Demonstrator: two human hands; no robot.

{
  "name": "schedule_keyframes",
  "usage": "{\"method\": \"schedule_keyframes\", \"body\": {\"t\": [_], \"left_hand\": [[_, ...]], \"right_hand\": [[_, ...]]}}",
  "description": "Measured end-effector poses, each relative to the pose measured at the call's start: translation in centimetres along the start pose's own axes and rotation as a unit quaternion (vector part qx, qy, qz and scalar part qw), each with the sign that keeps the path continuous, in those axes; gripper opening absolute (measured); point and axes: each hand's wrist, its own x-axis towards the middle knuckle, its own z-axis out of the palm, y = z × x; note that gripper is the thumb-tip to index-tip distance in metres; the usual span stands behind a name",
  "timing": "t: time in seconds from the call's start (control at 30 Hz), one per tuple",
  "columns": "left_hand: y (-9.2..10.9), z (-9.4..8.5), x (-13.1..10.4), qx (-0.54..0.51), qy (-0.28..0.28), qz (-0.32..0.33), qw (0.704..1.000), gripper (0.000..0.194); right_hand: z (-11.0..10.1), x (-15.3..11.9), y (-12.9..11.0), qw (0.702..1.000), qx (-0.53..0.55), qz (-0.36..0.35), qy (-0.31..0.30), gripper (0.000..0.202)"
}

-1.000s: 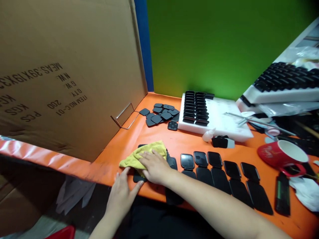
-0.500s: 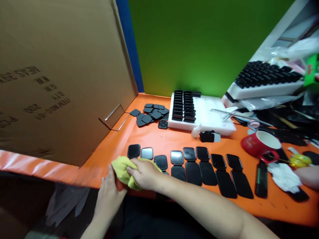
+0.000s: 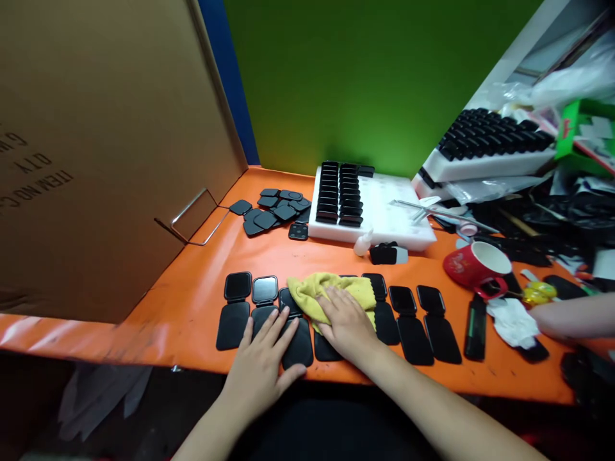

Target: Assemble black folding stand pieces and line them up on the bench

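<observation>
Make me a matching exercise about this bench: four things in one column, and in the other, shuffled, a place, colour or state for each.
Column one
1. Left hand
2. Cloth
3. Mug
4. Wire frame

Column two
A. Red outside, pale inside
B. Beside the cardboard box
C. Fingers spread over flat black pieces
D. Yellow, bunched under the right hand

Right pairs: 1-C, 2-D, 3-A, 4-B
</observation>
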Motion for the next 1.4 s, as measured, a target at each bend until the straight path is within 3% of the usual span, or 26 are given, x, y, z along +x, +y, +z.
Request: {"method": "schedule_keyframes", "body": {"t": [0.1, 0.17, 0.27, 0.33, 0.4, 0.47, 0.6, 0.7, 0.8, 0.87, 0.93, 0.97, 1.07, 1.13, 1.27, 1.4], "left_hand": [[-0.3, 0.2, 0.4, 0.009, 0.015, -0.012, 1.000, 0.063], [-0.4, 0.3, 0.6, 0.005, 0.031, -0.022, 0.999, 0.067], [-0.3, 0.6, 0.6, -0.014, 0.058, -0.051, 0.997, 0.083], [-0.4, 0.8, 0.6, -0.021, 0.067, -0.068, 0.995, 0.088], [-0.5, 0.9, 0.5, -0.022, 0.060, -0.072, 0.995, 0.080], [-0.5, 1.0, 0.5, -0.020, 0.046, -0.074, 0.996, 0.070], [-0.7, 1.3, 0.5, -0.003, 0.036, -0.066, 0.997, 0.065], [-1.0, 1.6, 0.3, 0.008, 0.037, -0.044, 0.998, 0.070], [-1.0, 1.2, 0.3, -0.005, 0.046, -0.047, 0.998, 0.085], [-0.5, 0.7, 0.4, -0.013, 0.050, -0.062, 0.997, 0.095], [0.4, 0.2, 0.7, -0.017, 0.051, -0.057, 0.997, 0.098], [0.8, 0.1, 0.9, -0.020, 0.049, -0.044, 0.998, 0.097], [2.0, 0.5, 1.8, -0.032, 0.035, 0.011, 0.999, 0.089], [2.4, 1.1, 2.3, -0.027, 0.023, 0.032, 0.999, 0.082], [2.1, 1.8, 2.7, 0.005, 0.024, 0.048, 0.999, 0.069], [2.1, 1.6, 2.7, 0.002, 0.033, 0.042, 0.999, 0.080]], "right_hand": [[-0.4, 0.1, 0.2, 0.999, 0.027, -0.016, 0.011, 0.030], [-1.3, 0.5, 0.2, 0.996, 0.078, 0.020, 0.040, 0.023], [-2.1, 1.1, -0.7, 0.987, 0.126, 0.057, 0.085, 0.029], [-2.0, 1.2, -1.9, 0.992, 0.113, 0.001, 0.057, 0.042], [-1.3, 0.9, -3.1, 0.994, 0.088, -0.069, -0.004, 0.052], [-0.6, 0.2, -3.9, 0.991, 0.079, -0.102, -0.044, 0.047], [0.4, -1.2, -4.3, 0.984, 0.117, -0.120, -0.054, 0.023], [0.0, -1.3, -4.2, 0.978, 0.166, -0.111, -0.053, 0.025], [-2.3, -0.9, -3.4, 0.958, 0.281, -0.048, -0.031, 0.031], [-4.4, -0.9, -2.4, 0.927, 0.369, 0.047, 0.037, 0.030], [-6.3, -1.3, -1.3, 0.907, 0.387, 0.132, 0.105, 0.030], [-6.8, -1.6, -0.9, 0.914, 0.363, 0.147, 0.109, 0.029], [-6.1, -3.1, -0.6, 0.970, 0.234, 0.064, 0.003, 0.022], [-4.4, -4.3, -1.2, 0.984, 0.167, -0.007, -0.055, 0.026], [-1.5, -5.6, -2.4, 0.987, 0.141, -0.039, -0.066, 0.023], [-3.5, -5.7, -1.5, 0.966, 0.252, 0.012, -0.060, 0.027]]}}
